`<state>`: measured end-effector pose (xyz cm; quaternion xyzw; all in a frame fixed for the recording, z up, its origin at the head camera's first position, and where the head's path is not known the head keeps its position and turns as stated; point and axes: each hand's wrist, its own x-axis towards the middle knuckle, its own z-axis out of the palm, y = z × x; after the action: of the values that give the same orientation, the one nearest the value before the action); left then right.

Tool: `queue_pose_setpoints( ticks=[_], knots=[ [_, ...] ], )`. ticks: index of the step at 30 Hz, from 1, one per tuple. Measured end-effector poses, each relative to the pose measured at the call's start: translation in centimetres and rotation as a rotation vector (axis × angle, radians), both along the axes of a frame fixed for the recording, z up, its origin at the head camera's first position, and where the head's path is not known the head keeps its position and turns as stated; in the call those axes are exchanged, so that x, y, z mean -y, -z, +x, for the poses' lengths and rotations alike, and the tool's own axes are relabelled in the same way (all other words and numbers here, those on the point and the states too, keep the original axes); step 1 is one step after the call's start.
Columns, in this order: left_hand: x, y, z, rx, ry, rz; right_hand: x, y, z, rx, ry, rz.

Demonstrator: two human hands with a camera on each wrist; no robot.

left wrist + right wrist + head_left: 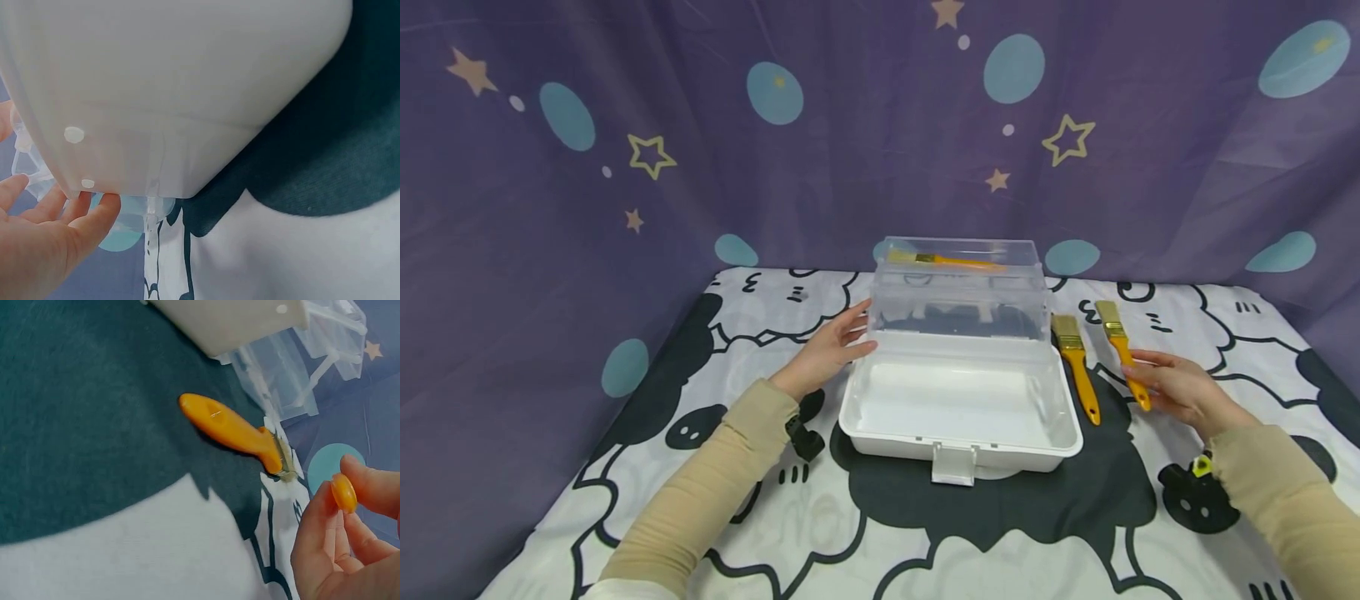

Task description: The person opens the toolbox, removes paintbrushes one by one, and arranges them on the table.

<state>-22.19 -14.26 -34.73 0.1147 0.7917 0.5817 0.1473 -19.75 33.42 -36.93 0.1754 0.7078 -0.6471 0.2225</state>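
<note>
A white plastic box (pixel 955 454) stands with its clear lid (pixel 958 317) raised at the back. My left hand (pixel 831 348) is at its back left corner, fingers extended; in the left wrist view the fingertips (pixel 107 203) meet the box's edge. With thumb and fingers my right hand (pixel 1183 390) pinches the orange handle of a flat paintbrush (pixel 1116 333), its bristles toward the back. Between that hand and the box, a second paintbrush (pixel 1078 367) lies on the cloth. Another paintbrush (pixel 958 262) shows through the top of the clear lid.
A sheep-patterned cloth (pixel 805 533) covers the surface under the box. Close behind the lid hangs a purple curtain (pixel 880 150) with stars and blue ovals. The box's latch (pixel 953 465) hangs down at the front.
</note>
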Motion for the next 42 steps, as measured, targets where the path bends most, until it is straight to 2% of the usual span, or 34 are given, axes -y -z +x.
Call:
queue_pose_setpoints(
  ticks=[10, 20, 34, 42],
  knots=[
    [-0.1, -0.3, 0.2, -0.001, 0.0, -0.023, 0.4, 0.4, -0.3, 0.049, -0.025, 0.307],
    [0.0, -0.2, 0.1, 0.005, 0.006, -0.017, 1.0, 0.6, -0.6, 0.043, -0.032, 0.363],
    [-0.1, -0.4, 0.2, 0.004, 0.013, -0.019, 1.3, 1.9, -1.4, 0.021, -0.015, 0.475],
    [0.0, 0.0, 0.0, 0.012, 0.007, -0.013, 1.6, 1.9, -1.1, -0.09, -0.078, 0.623]
  ],
)
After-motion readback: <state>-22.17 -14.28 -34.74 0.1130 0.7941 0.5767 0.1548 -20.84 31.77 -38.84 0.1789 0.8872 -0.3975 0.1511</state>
